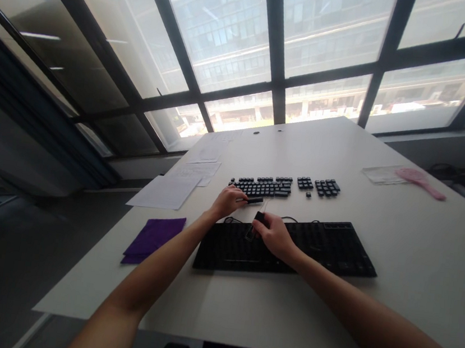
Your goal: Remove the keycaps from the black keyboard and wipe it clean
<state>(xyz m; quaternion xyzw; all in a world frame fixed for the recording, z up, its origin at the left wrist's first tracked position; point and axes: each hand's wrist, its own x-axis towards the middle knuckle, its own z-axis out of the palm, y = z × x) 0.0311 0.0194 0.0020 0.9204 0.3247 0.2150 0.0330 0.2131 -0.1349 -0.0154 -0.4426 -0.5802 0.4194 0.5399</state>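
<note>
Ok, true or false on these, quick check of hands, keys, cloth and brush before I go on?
1. The left hand holds a long black key. True.
2. Loose keys lie in rows beyond the keyboard. True.
3. The purple cloth lies on the keyboard. False: it lies on the table, left of the keyboard.
4. The right hand holds the pink brush. False: the brush lies far right on the table; that hand is on the keyboard.

Lg dark-framed windows (pixel 240 45) w/ daylight; white table (pixel 416 264); dark floor (pixel 14 260).
</note>
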